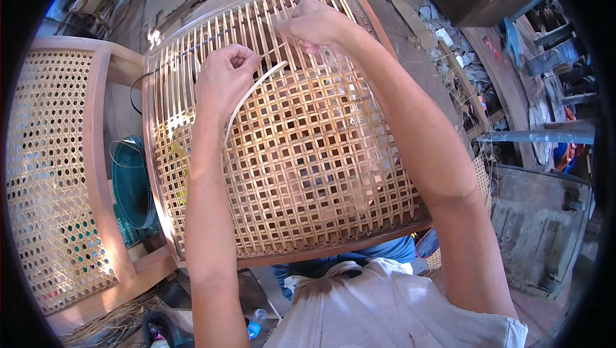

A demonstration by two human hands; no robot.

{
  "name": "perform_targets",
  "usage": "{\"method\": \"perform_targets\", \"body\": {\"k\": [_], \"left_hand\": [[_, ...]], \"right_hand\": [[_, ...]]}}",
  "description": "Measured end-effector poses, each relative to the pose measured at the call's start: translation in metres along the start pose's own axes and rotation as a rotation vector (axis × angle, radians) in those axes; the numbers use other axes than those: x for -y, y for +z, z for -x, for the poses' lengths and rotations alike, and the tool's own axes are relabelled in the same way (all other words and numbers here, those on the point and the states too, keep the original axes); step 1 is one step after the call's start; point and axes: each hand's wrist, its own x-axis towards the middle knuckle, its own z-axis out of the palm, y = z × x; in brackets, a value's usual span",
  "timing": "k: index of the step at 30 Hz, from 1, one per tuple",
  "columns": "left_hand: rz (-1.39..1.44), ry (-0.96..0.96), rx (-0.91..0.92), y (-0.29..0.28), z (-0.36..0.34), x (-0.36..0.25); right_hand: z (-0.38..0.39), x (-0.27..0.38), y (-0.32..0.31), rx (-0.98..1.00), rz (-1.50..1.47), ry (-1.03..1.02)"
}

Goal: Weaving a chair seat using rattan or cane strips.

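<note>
A wooden frame [149,155] lies before me with a panel of cane webbing [301,149]. Its near part is woven into a square grid; toward the far edge only lengthwise strands [186,72] run. My left hand [224,78] is closed in a pinch over the strands at the left of the weave's far edge. Farther right, my right hand [314,24] is closed low over the strands, its fingertips partly hidden. A thin cane strip [273,50] spans the gap between both hands. Another pale strip [256,87] arches loose above the weave beside my left hand.
At the left stands a second wooden frame [96,143] with finished cane mesh. A dark green bucket [131,181] sits between the frames. A worn wooden board [532,226] lies at the right, with rubble [443,33] behind it. A plastic bottle [255,323] lies near my left forearm.
</note>
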Motion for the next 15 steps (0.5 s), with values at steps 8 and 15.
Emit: {"method": "perform_targets", "body": {"k": [8,15], "left_hand": [[0.028,0.045,0.037,-0.009,-0.004,-0.012],[-0.04,0.179,0.195,-0.061,-0.001,0.014]], "right_hand": [[0.018,0.026,-0.011,0.116,0.393,-0.031],[0.081,0.035,-0.063,0.004,0.977,0.043]]}}
